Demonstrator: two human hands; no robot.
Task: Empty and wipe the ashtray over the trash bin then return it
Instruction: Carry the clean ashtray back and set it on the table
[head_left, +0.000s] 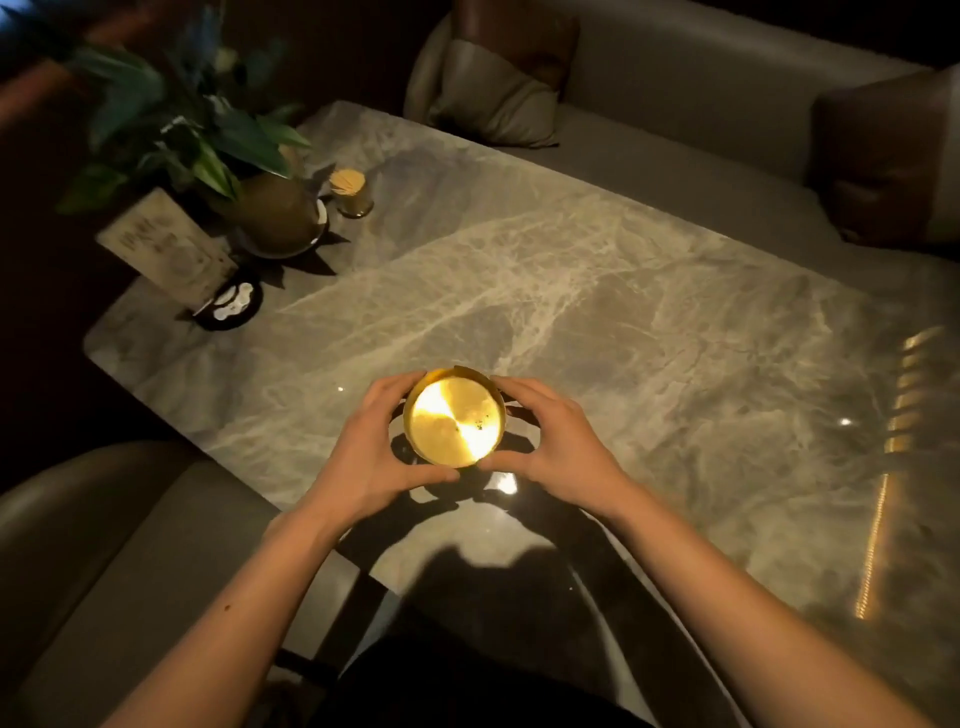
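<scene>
A round gold ashtray (455, 417) is sitting near the front edge of the marble counter (597, 312), glare hiding most of its inside except a few dark specks. The left hand (376, 446) and right hand (553, 439) are cupping its sides. Far left of the ashtray, a potted plant (228, 156) is fading into darkness.

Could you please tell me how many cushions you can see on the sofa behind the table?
2. One pale cushion leans on the sofa back beyond the table's far end; one dark brown cushion sits at the right edge. Others may be hidden in the dark.
</scene>
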